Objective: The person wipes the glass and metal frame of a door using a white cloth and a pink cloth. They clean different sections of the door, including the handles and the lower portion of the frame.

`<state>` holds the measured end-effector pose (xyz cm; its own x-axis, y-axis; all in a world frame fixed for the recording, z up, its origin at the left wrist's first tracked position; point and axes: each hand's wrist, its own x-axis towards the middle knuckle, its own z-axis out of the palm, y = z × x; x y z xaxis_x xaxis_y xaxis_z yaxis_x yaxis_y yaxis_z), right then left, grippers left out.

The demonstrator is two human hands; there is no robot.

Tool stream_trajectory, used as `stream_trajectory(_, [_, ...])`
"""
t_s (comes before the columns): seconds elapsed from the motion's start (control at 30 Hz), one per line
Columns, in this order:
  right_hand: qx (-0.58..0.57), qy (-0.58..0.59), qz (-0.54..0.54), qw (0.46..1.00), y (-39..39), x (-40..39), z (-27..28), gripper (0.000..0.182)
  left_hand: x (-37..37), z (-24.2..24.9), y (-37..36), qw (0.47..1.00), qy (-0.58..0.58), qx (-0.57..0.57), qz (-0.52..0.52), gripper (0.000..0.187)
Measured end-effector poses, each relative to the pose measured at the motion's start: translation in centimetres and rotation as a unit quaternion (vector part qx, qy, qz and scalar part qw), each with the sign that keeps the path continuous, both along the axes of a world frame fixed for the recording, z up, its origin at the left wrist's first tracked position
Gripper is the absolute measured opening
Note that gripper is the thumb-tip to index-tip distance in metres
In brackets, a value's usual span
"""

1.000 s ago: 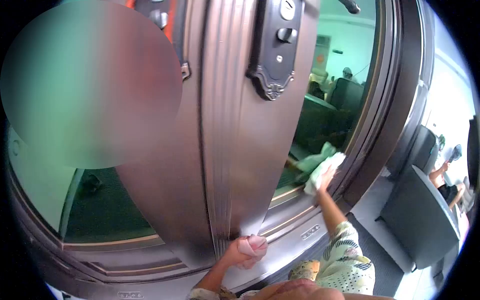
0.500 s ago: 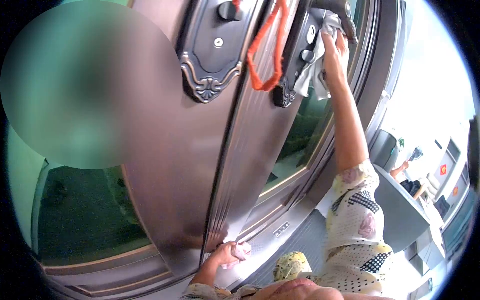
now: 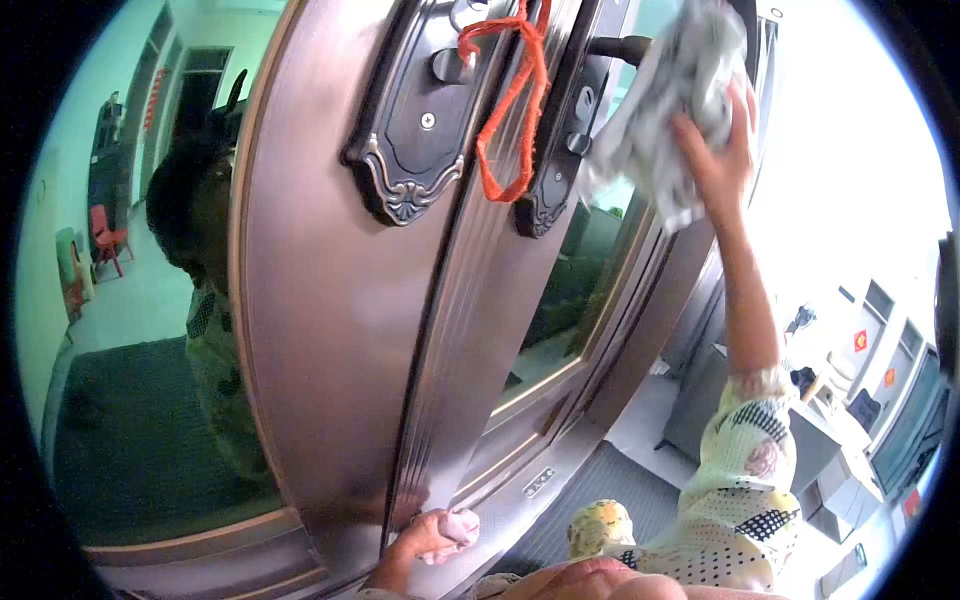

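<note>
My right hand [image 3: 722, 165] is raised at the upper right, gripping a grey-white cloth [image 3: 680, 110] that hangs loose and is smeared by motion. Behind the cloth a dark door handle [image 3: 622, 48] shows in part. Low down, my left hand [image 3: 420, 538] clutches a bunched pink cloth [image 3: 452, 532] close to the edge of the brown metal door [image 3: 340, 330]. An orange-red cord loop [image 3: 533, 100] dangles between the two ornate black lock plates, the nearer one [image 3: 408, 130] with a round knob, the farther one [image 3: 560, 160] beside the cloth.
Glass panels in the door reflect a room and a person [image 3: 215, 330]. A ribbed dark mat [image 3: 590, 510] lies past the metal threshold [image 3: 510, 490]. Grey furniture [image 3: 700, 400] and a desk with chairs stand in the room at right.
My right hand has drawn the grey-white cloth away from the handle, outward to the right, and the cloth has spread out. My left hand, with the pink cloth, is slightly lower in view.
</note>
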<state>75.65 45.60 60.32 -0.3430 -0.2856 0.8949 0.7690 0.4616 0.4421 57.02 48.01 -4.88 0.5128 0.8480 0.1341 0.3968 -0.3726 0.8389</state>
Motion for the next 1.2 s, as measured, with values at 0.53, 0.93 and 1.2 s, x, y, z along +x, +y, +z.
stream_trajectory(0.53, [-0.135, 0.212, 0.047, 0.967, 7.0, 5.8, -0.1, 0.062, -0.3, 1.3, -0.2, 0.999, 0.028, 0.018, 0.016, 0.057])
stream_trajectory(0.93, [-0.017, 0.024, 0.034, 0.999, 1.1, -15.6, -0.8, 0.043, -1.2, 1.6, -0.5, 1.0, 0.018, -0.004, -0.015, 0.07])
stream_trajectory(1.2, [-0.037, -0.195, 0.097, 0.975, 6.4, -9.3, -21.0, 0.058, -1.8, 6.4, -3.8, 0.995, 0.062, -0.083, -0.007, 0.074])
